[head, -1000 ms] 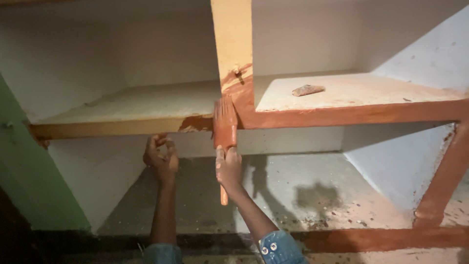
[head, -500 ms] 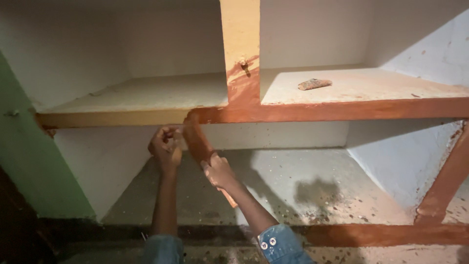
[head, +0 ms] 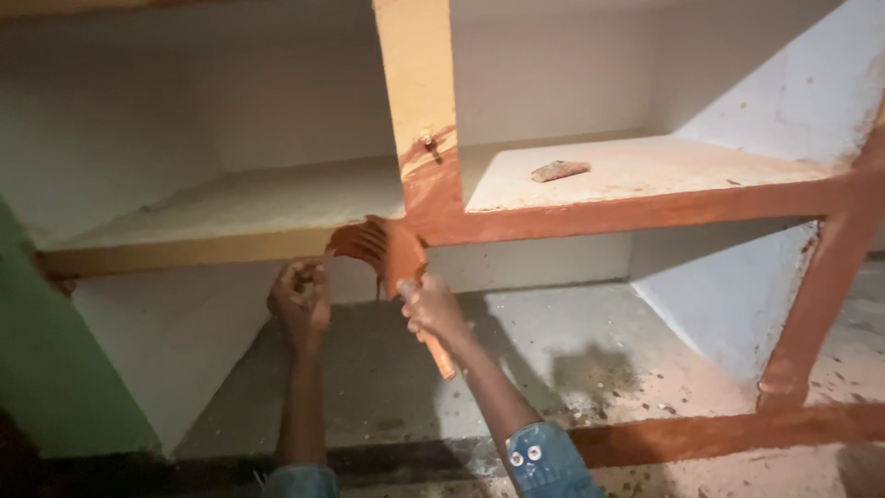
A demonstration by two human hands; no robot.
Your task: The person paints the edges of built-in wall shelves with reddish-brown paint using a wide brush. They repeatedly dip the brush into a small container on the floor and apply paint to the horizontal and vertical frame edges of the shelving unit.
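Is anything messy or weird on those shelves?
Yes. Reddish-brown paint splashes run up the yellow divider above the painted edge, dark specks litter the bottom shelf floor, and a small brownish scrap lies on the upper right shelf.

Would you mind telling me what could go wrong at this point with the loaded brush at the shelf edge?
1. The paintbrush in the right hand looks heavily loaded; red-brown paint may drip onto the lower shelf floor.
2. Its splayed bristles could smear past the yellow shelf edge onto the white shelf top.
3. The left hand, close beside the bristles, may get painted.
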